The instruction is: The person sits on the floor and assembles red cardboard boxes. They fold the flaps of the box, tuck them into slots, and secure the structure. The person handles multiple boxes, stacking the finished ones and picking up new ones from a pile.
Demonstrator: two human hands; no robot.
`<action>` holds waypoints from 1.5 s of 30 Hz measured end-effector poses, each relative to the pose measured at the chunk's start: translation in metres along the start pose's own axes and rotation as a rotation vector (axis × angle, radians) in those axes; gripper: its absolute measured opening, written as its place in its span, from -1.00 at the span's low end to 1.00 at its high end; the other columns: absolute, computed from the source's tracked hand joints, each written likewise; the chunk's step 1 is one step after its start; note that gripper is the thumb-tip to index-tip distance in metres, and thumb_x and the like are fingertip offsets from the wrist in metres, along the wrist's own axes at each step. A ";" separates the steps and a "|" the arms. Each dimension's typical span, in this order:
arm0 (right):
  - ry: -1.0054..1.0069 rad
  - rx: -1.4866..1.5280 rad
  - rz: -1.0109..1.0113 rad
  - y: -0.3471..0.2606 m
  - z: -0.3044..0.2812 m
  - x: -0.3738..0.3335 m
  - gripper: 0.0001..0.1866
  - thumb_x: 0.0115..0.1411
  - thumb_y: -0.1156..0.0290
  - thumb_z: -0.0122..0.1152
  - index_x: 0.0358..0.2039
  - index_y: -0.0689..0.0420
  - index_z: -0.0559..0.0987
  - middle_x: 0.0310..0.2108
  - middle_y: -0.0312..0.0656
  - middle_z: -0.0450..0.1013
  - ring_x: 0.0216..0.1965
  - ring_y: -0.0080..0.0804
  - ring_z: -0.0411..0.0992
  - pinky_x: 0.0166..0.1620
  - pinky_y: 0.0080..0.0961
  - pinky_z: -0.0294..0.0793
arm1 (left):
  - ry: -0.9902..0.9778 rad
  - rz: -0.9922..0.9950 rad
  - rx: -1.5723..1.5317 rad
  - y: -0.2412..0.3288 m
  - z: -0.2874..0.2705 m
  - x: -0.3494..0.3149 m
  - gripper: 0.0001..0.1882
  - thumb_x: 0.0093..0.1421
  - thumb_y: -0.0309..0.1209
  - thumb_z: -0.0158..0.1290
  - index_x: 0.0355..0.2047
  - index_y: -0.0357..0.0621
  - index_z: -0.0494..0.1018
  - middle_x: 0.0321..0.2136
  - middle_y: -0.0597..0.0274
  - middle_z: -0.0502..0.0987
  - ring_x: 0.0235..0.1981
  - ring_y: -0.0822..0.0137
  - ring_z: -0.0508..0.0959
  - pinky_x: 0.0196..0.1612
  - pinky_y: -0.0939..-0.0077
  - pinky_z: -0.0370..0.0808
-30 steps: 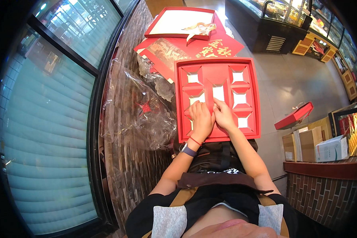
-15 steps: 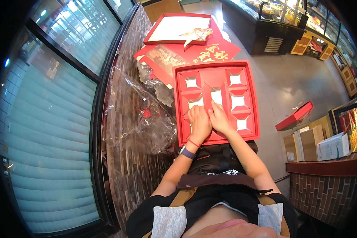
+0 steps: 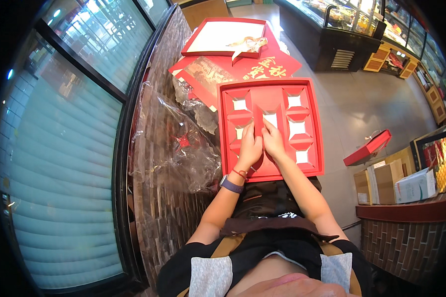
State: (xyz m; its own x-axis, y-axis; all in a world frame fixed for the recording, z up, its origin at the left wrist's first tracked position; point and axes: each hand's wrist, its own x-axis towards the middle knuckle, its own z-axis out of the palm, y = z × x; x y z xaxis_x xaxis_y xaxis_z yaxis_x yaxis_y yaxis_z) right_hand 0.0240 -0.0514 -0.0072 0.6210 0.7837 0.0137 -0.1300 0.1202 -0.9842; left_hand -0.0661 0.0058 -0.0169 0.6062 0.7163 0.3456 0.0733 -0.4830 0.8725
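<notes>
Red compartment box (image 3: 315,121) lies open in front of the person's body, its near edge close to the dark apron (image 3: 267,200); what bears its weight is hidden. Inside, a red insert (image 3: 266,95) has square, pale-bottomed openings: three show down the right side, one in the middle, and others on the left, where a hand covers part of the column.

Both hands are over the insert, side by side near its centre. The left hand (image 3: 251,149) points away from the body, its fingers close together and reaching to the red divider just left of the middle opening. The right hand (image 3: 274,142) lies just beside it, fingertips at that opening. I cannot tell whether either hand pinches the red material or only presses on it.

A watch with a violet strap (image 3: 231,185) and a red cord (image 3: 241,174) circle the left wrist. Crumpled clear plastic (image 3: 198,171) lies left of the box on the brown patterned bench (image 3: 156,213). Beyond the box, a shallow red tray (image 3: 208,37) with a pale inside and a gold-toned ribbon (image 3: 249,45) overlaps a red printed piece (image 3: 287,63).
</notes>
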 end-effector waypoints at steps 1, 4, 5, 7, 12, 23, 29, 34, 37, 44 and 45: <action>-0.006 -0.001 -0.007 0.003 -0.003 0.003 -0.52 0.34 0.60 -0.16 0.26 0.37 0.32 0.22 0.00 0.35 0.22 -0.35 0.33 0.27 -0.48 0.25 | -0.006 0.001 -0.006 0.002 0.000 0.000 -0.43 0.14 -0.62 -0.16 0.21 -0.37 0.26 0.15 -0.21 0.34 0.24 -0.08 0.30 0.33 0.19 0.19; -0.018 0.013 0.022 0.002 -0.005 0.004 -0.55 0.37 0.58 -0.16 0.26 0.37 0.33 0.23 -0.02 0.35 0.25 -0.35 0.31 0.29 -0.48 0.24 | -0.009 0.004 -0.012 0.004 0.000 -0.001 -0.42 0.13 -0.62 -0.17 0.22 -0.37 0.25 0.16 -0.21 0.33 0.25 -0.09 0.27 0.34 0.18 0.17; -0.029 -0.019 0.016 0.003 -0.007 0.004 -0.55 0.37 0.58 -0.16 0.26 0.37 0.33 0.23 -0.03 0.35 0.25 -0.35 0.30 0.29 -0.48 0.23 | -0.006 0.000 -0.010 0.003 0.001 -0.002 -0.42 0.13 -0.62 -0.18 0.22 -0.37 0.24 0.17 -0.21 0.32 0.25 -0.10 0.27 0.34 0.18 0.16; -0.037 -0.046 0.010 0.008 -0.010 0.006 -0.55 0.38 0.57 -0.16 0.26 0.37 0.32 0.24 -0.03 0.35 0.26 -0.35 0.30 0.29 -0.48 0.23 | -0.013 0.009 0.003 0.008 0.001 -0.001 -0.41 0.12 -0.63 -0.18 0.23 -0.37 0.23 0.17 -0.21 0.31 0.26 -0.10 0.26 0.34 0.18 0.16; -0.086 -0.086 -0.041 0.026 -0.013 0.011 -0.53 0.38 0.58 -0.17 0.29 0.36 0.28 0.26 -0.04 0.31 0.27 -0.34 0.28 0.30 -0.48 0.22 | -0.013 0.082 0.012 0.007 -0.001 -0.003 -0.34 0.04 -0.68 -0.17 0.25 -0.36 0.21 0.17 -0.23 0.29 0.24 -0.16 0.25 0.32 0.11 0.19; -0.093 0.012 -0.003 0.017 -0.010 0.005 -0.51 0.37 0.59 -0.18 0.31 0.31 0.28 0.28 -0.06 0.29 0.31 -0.36 0.23 0.31 -0.49 0.19 | -0.020 0.138 0.178 -0.006 0.000 -0.010 -0.32 0.05 -0.65 -0.09 0.26 -0.49 0.15 0.20 -0.27 0.25 0.23 -0.21 0.22 0.33 0.06 0.14; -0.057 -0.249 -0.115 0.023 -0.008 0.007 -0.55 0.35 0.60 -0.14 0.24 0.27 0.39 0.13 -0.09 0.39 0.17 -0.35 0.34 0.27 -0.51 0.23 | 0.014 0.173 0.191 -0.006 0.001 -0.010 -0.33 0.05 -0.67 -0.07 0.24 -0.48 0.17 0.16 -0.28 0.27 0.20 -0.21 0.24 0.30 0.07 0.18; -0.008 -0.296 -0.144 0.015 -0.008 0.004 -0.59 0.29 0.66 -0.11 0.12 0.30 0.50 -0.02 -0.08 0.41 0.02 -0.36 0.42 0.14 -0.52 0.36 | 0.038 0.104 0.326 0.020 -0.002 -0.012 -0.36 0.10 -0.63 -0.03 0.24 -0.47 0.19 -0.06 -0.19 0.36 0.02 -0.11 0.35 0.16 0.09 0.30; 0.001 -0.241 -0.176 0.019 -0.009 0.003 -0.60 0.27 0.67 -0.10 0.09 0.32 0.52 -0.03 -0.06 0.45 -0.02 -0.35 0.46 0.08 -0.51 0.43 | 0.049 0.112 0.536 0.023 0.005 -0.010 -0.41 0.11 -0.61 0.00 0.19 -0.50 0.23 -0.19 -0.11 0.40 -0.11 -0.04 0.39 0.04 0.10 0.34; 0.015 -0.326 -0.187 0.012 -0.013 0.005 -0.66 0.31 0.61 -0.09 0.03 0.34 0.55 -0.07 -0.03 0.49 -0.07 -0.32 0.50 0.04 -0.49 0.47 | 0.085 0.212 0.847 0.016 0.010 -0.010 -0.45 0.13 -0.51 0.01 0.14 -0.47 0.28 -0.28 0.01 0.44 -0.17 0.05 0.42 -0.05 0.18 0.35; 0.018 -0.319 -0.161 0.010 -0.013 0.007 -0.67 0.32 0.59 -0.07 0.02 0.34 0.56 -0.05 -0.03 0.49 -0.06 -0.31 0.50 0.04 -0.48 0.48 | 0.087 0.216 0.853 0.016 0.011 -0.010 -0.44 0.13 -0.50 0.02 0.15 -0.47 0.27 -0.28 0.01 0.44 -0.17 0.06 0.42 -0.05 0.19 0.35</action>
State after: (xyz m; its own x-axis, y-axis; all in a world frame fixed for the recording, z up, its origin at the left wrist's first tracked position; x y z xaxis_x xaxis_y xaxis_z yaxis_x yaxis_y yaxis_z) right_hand 0.0372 -0.0525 -0.0190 0.6281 0.7587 0.1729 0.2167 0.0429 -0.9753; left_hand -0.0626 -0.0148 -0.0107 0.6155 0.5851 0.5280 0.5513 -0.7984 0.2422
